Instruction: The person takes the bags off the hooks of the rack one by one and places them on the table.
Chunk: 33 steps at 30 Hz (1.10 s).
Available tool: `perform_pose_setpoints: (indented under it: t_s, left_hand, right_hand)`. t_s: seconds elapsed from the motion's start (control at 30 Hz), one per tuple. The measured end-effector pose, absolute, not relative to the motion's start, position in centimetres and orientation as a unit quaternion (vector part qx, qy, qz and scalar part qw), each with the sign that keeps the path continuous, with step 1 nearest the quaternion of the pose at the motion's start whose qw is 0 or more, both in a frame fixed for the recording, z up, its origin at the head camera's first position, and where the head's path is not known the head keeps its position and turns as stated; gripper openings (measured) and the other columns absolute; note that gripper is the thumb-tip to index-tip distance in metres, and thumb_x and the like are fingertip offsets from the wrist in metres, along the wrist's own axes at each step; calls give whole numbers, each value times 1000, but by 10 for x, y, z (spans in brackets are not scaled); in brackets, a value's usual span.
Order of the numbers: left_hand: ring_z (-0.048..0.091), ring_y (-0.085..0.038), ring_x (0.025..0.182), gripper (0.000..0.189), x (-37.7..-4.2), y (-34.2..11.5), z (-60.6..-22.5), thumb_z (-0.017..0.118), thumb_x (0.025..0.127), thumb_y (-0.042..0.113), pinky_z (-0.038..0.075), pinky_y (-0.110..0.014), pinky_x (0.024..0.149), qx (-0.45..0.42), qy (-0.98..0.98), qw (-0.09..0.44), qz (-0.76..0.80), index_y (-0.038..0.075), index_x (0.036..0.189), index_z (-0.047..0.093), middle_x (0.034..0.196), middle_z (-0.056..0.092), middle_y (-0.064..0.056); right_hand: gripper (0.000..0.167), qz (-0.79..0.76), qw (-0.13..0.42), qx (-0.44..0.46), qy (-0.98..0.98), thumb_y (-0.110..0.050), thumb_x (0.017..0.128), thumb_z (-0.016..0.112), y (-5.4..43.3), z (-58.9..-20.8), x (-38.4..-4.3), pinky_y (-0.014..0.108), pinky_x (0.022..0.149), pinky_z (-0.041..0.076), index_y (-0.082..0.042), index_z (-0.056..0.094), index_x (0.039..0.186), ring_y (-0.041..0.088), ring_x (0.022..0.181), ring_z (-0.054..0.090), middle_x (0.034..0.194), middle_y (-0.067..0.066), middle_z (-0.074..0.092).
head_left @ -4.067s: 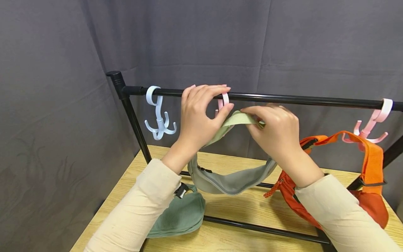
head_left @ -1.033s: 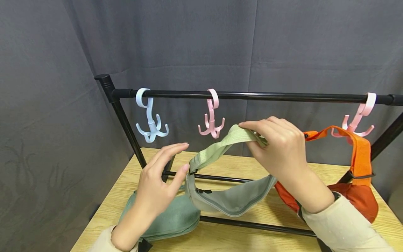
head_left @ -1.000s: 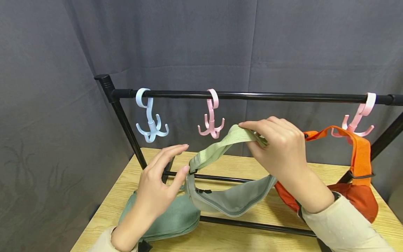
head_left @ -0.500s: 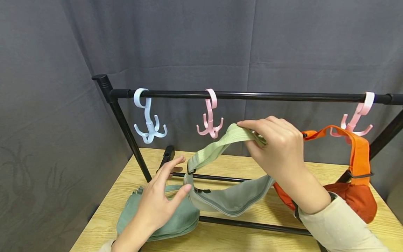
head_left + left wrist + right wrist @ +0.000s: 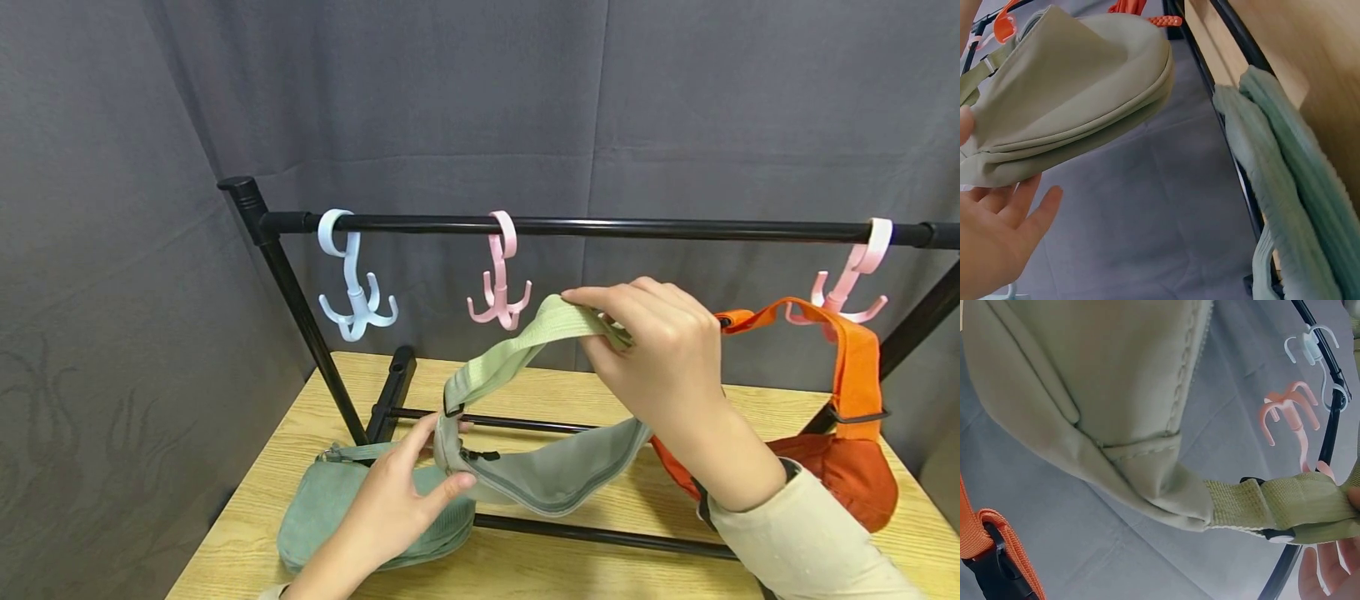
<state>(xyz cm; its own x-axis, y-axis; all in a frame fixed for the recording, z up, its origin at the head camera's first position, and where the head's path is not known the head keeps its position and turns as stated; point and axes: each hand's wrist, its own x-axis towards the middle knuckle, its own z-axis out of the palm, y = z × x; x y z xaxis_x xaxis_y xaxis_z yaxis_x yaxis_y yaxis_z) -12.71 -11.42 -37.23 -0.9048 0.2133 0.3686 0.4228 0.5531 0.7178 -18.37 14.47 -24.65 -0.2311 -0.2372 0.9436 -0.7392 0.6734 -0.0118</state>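
Note:
My right hand (image 5: 652, 342) pinches the light green strap of a grey-green waist bag (image 5: 551, 471), which hangs below it in front of the rack. My left hand (image 5: 397, 500) is around the bag's left end, thumb at the near side and fingers going behind it. In the left wrist view the left fingers (image 5: 1025, 203) pass behind the bag's lower edge. Above the strap's left part, a pink four-prong hook (image 5: 500, 283) hangs on the black rail (image 5: 675, 231). The right wrist view shows the strap buckle (image 5: 1279, 535) beside the bag's end.
A light blue hook (image 5: 356, 287) hangs at the rail's left. On the right pink hook (image 5: 847, 283) hangs an orange bag (image 5: 855, 483) by its strap. A darker green bag (image 5: 322, 508) lies low at the left, over the wooden table (image 5: 600, 575). Grey curtain stands behind.
Earlier the left hand was up at the middle pink hook; it has come down, and over the last second it has closed in around the bag's left end. The right hand keeps holding the strap.

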Motion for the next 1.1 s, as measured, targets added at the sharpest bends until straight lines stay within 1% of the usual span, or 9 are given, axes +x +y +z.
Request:
perform_pose_setpoints:
  t_s: [0.1, 0.3, 0.4, 0.53, 0.7, 0.83, 0.9, 0.97, 1.1]
  left_hand:
    - [60, -9, 116, 59, -128, -113, -374, 77, 86, 31, 48, -44, 99, -191, -863, 108, -455, 23, 138, 52, 127, 63, 16]
    - [61, -8, 112, 53, -128, -111, -375, 78, 84, 30, 46, -46, 99, -173, -850, 97, -488, 28, 132, 57, 119, 64, 21]
    - [60, -6, 111, 49, -129, -110, -375, 78, 82, 27, 46, -42, 99, -165, -840, 92, -509, 32, 128, 59, 116, 64, 22]
    - [61, -8, 111, 45, -131, -110, -376, 79, 81, 23, 47, -39, 98, -167, -831, 101, -521, 30, 122, 62, 114, 66, 20]
    - [63, -11, 109, 41, -132, -111, -378, 78, 80, 22, 49, -42, 96, -160, -835, 116, -513, 31, 117, 65, 109, 68, 20]
    - [66, -13, 104, 36, -132, -112, -378, 79, 78, 18, 50, -40, 93, -144, -829, 125, -526, 24, 112, 69, 104, 69, 17]
    - [67, -13, 102, 32, -132, -112, -376, 80, 78, 14, 51, -38, 92, -134, -819, 129, -543, 19, 108, 70, 101, 70, 13]
    - [67, -13, 101, 31, -133, -112, -375, 80, 77, 11, 52, -35, 91, -122, -809, 130, -560, 16, 106, 70, 100, 70, 10]
    - [69, -16, 97, 28, -133, -113, -371, 79, 80, 6, 55, -31, 87, -94, -777, 115, -612, 10, 105, 70, 103, 70, -2]
  right_hand:
    - [28, 247, 533, 324, -742, 6, 75, 70, 144, -246, -184, 37, 55, 38, -12, 79, 94, 17, 56, 50, 67, 1, 67]
    - [28, 250, 535, 323, -740, 6, 75, 70, 144, -246, -185, 36, 55, 37, -12, 79, 94, 17, 55, 49, 67, 0, 67]
    - [28, 252, 535, 319, -741, 6, 75, 71, 144, -246, -184, 36, 54, 36, -13, 79, 95, 16, 55, 49, 67, 0, 66]
    - [28, 253, 535, 315, -742, 6, 75, 72, 145, -245, -183, 37, 54, 36, -13, 79, 94, 16, 56, 49, 65, 0, 66]
    - [27, 249, 537, 314, -742, 6, 76, 71, 145, -244, -182, 37, 54, 37, -12, 79, 94, 16, 55, 49, 65, 0, 65]
    - [29, 246, 535, 316, -744, 7, 75, 69, 145, -246, -182, 35, 53, 35, -13, 80, 93, 15, 54, 46, 63, 0, 64]
    - [30, 244, 533, 317, -745, 7, 74, 68, 146, -247, -181, 35, 53, 34, -13, 80, 93, 15, 54, 45, 63, 0, 63]
    - [31, 242, 532, 318, -747, 8, 74, 68, 146, -248, -181, 35, 52, 34, -13, 80, 93, 15, 54, 45, 62, 0, 63]
    - [32, 241, 527, 322, -749, 9, 73, 67, 148, -251, -181, 35, 53, 34, -13, 79, 93, 15, 54, 45, 63, -1, 63]
